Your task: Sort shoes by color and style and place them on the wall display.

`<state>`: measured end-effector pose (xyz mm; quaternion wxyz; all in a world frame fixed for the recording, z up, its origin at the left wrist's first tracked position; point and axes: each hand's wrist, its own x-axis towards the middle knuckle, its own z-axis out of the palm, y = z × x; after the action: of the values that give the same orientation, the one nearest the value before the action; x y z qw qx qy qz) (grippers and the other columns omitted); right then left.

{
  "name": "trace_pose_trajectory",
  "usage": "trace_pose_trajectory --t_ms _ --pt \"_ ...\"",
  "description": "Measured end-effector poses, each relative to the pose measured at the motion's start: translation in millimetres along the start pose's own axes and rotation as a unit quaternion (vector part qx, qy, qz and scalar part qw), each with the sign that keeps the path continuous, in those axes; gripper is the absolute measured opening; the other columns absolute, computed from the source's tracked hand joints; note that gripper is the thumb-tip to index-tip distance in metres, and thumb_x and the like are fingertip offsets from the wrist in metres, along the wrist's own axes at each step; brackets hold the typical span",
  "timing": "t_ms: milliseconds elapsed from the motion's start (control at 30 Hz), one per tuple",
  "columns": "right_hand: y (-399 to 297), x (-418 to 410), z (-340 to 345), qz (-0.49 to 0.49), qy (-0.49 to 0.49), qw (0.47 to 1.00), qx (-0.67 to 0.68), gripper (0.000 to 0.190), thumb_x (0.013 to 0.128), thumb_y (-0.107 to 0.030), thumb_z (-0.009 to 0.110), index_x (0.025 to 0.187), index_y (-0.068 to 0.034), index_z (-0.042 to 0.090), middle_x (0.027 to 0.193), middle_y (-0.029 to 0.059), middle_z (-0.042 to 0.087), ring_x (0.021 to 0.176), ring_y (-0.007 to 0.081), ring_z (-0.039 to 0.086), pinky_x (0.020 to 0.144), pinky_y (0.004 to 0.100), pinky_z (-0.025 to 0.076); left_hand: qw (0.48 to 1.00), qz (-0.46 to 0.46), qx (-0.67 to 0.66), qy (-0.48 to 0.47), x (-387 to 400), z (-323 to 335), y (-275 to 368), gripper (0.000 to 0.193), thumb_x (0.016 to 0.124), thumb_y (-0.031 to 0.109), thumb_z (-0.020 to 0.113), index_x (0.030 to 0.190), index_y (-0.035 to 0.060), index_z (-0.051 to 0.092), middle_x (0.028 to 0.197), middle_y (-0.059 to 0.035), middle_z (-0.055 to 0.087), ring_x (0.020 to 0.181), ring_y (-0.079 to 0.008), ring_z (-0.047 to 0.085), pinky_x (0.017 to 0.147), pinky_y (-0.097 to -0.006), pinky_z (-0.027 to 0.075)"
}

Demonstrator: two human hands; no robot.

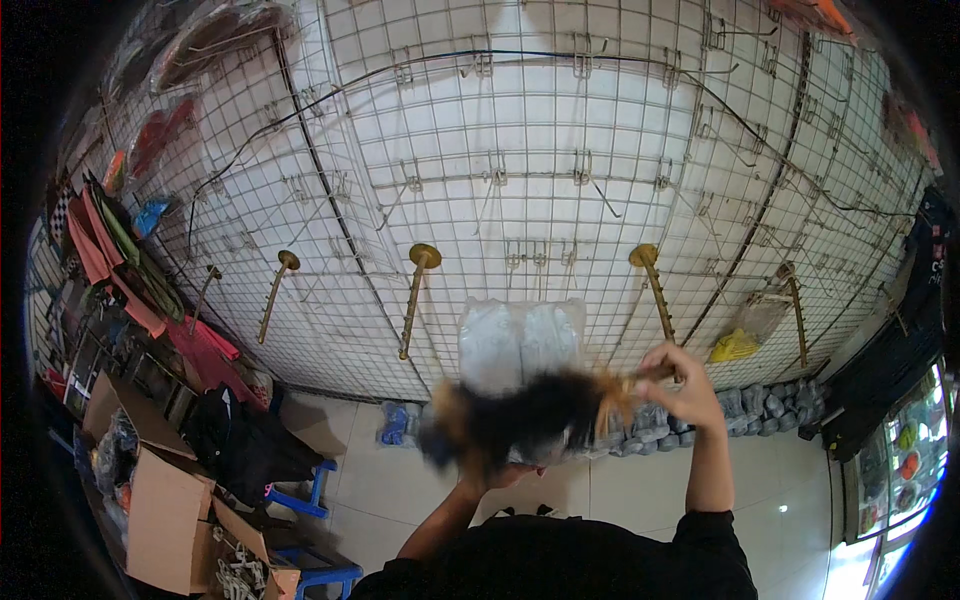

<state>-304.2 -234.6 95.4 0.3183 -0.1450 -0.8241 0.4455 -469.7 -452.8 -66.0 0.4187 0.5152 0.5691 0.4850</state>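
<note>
In my right hand (686,386) is the handle of a feather duster (525,416), gripped near its end. The dark, brown-tipped feathers stretch to the left and are blurred by motion. They cross in front of a clear plastic-wrapped pack (521,341) with pale, whitish contents in two columns. My left hand (510,476) is at the lower end of this pack and supports it from below. Feathers cover the lower part of the pack and most of my left fingers.
A wire grid wall (525,150) with metal hooks rises ahead. Brass-coloured display arms (409,315) jut from it. Several grey wrapped bundles (772,405) line the floor along its base. At left are an open cardboard box (169,517), blue stools (307,495) and hanging clothes (112,255).
</note>
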Motion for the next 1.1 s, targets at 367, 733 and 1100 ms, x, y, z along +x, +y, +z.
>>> trace_pose_trajectory --t_ms 367,733,1100 --pt "39 50 8 0.014 0.014 0.992 -0.121 0.025 0.067 -0.02 0.07 0.081 -0.006 0.055 0.071 0.0063 0.059 0.069 0.0152 0.057 0.063 0.0285 0.045 0.998 0.047 -0.017 -0.043 -1 1 11 0.006 0.083 0.007 0.049 0.079 0.0058 0.054 0.073 -0.0021 0.054 0.07 -0.0132 0.05 0.066 -0.0277 0.041" --pt "105 131 33 0.02 0.2 0.927 -0.315 0.031 0.069 -0.038 0.065 0.084 -0.014 0.053 0.07 0.0057 0.059 0.073 0.0252 0.057 0.062 0.0398 0.04 0.997 0.056 -0.039 -0.031 -20 5 23 0.016 0.082 0.011 0.05 0.094 0.004 0.058 0.089 -0.0053 0.059 0.086 -0.0163 0.053 0.08 -0.0289 0.041" --pt "159 164 53 0.064 0.079 0.94 -0.326 0.036 0.069 -0.043 0.064 0.088 -0.015 0.052 0.077 0.006 0.059 0.08 0.026 0.055 0.074 0.0458 0.037 0.978 -0.163 0.084 -0.101 -17 2 23 0.041 0.083 0.029 0.052 0.116 0.0054 0.045 0.117 -0.0106 0.047 0.108 -0.0217 0.043 0.094 -0.0343 0.032"
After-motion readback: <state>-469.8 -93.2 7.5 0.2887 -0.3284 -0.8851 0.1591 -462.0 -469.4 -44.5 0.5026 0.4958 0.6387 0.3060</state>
